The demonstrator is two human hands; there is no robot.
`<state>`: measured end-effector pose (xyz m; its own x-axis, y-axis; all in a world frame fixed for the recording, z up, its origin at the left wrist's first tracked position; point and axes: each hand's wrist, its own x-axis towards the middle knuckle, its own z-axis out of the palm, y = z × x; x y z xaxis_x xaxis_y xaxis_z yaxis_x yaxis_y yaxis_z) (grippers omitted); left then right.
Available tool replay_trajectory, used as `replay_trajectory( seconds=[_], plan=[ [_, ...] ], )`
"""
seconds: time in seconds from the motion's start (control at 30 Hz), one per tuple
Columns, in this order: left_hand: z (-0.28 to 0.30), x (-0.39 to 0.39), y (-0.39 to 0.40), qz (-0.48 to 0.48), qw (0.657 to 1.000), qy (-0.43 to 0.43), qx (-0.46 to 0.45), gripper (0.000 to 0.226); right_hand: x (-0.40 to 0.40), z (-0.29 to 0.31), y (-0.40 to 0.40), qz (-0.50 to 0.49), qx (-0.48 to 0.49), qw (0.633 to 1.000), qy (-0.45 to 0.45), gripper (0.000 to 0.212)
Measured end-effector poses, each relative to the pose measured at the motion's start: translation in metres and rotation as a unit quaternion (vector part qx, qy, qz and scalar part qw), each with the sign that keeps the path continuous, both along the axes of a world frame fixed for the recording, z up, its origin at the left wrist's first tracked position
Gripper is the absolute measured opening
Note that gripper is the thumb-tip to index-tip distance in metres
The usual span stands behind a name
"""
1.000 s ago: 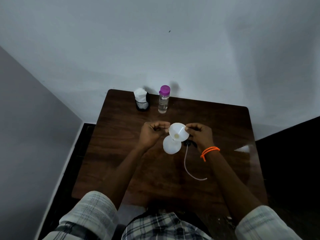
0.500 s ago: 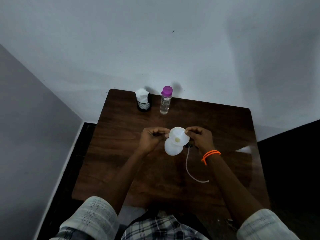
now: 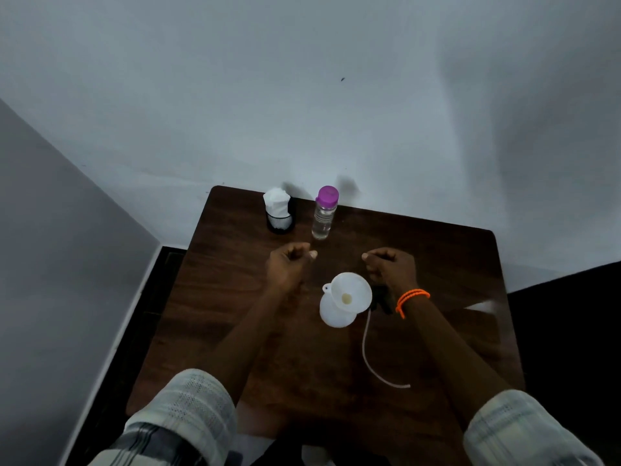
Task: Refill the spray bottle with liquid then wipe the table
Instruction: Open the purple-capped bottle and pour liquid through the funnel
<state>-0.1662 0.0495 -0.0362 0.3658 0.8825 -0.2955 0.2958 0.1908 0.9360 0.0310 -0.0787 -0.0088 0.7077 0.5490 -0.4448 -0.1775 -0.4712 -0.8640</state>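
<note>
My funnel [image 3: 349,294] sits in the mouth of the white spray bottle [image 3: 336,314] at the table's [image 3: 437,264] middle. Both my hands are free of it: my left hand [image 3: 289,267] and right hand [image 3: 391,269] hover loosely curled, holding nothing. The purple-capped water bottle [image 3: 324,213] stands at the far edge, just beyond my left. I should reach for it, uncap it away from the funnel, and pour slowly so nothing tips.
</note>
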Motion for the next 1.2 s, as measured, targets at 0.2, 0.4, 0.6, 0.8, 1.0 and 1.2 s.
replay_trajectory(
  seconds=[0.2, 0.4, 0.6, 0.8, 1.0, 1.2],
  plan=[
    [-0.001, 0.044, 0.037, -0.006, 0.997, 0.061, 0.047, 0.056, 0.019, -0.025, 0.051, 0.105, -0.042, 0.988, -0.106, 0.023],
    [-0.006, 0.077, 0.069, -0.074, 0.992, 0.003, 0.104, 0.065, 0.026, -0.029, 0.099, 0.235, -0.063, 0.949, -0.202, 0.052],
    [-0.009, 0.093, 0.080, -0.087, 0.986, 0.012, 0.143, 0.038, 0.022, -0.028, 0.113, 0.258, -0.060, 0.940, -0.217, 0.050],
    [0.006, 0.095, 0.076, -0.040, 0.988, 0.040, 0.141, 0.036, 0.019, -0.021, 0.110, 0.209, -0.006, 0.961, -0.182, 0.051],
    [0.052, 0.101, 0.067, -0.025, 0.989, -0.007, 0.147, 0.044, 0.023, 0.009, 0.101, 0.161, 0.076, 0.967, -0.179, 0.046],
    [0.091, 0.097, 0.052, -0.080, 0.991, -0.023, 0.105, 0.031, 0.025, 0.049, 0.071, 0.140, 0.142, 0.973, -0.121, 0.038]
  ],
)
